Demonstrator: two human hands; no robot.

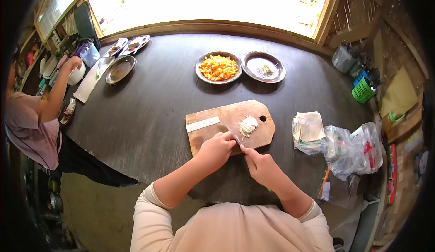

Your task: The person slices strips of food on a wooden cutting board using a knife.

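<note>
My left hand (216, 150) is closed over the lower edge of the wooden cutting board (253, 139), its fingertips beside the blade; whatever they hold is hidden. In my right hand (263, 168) is what looks like a knife (234, 129). Its pale blade points up and left across the board, and a bit of green shows below the hand. Thin white shreds (248, 126) lie in a small pile right of the blade, near the board's hole. A flat white strip (202, 124) rests on the board's left part.
Beyond the board stand a plate of orange pieces (219, 69) and a plate with a few pale shreds (264, 68). Stacked pale sheets (310, 126) and plastic bags (351, 150) lie at right. Another person (34, 123) reaches over the table's left side, near a dark plate (121, 70).
</note>
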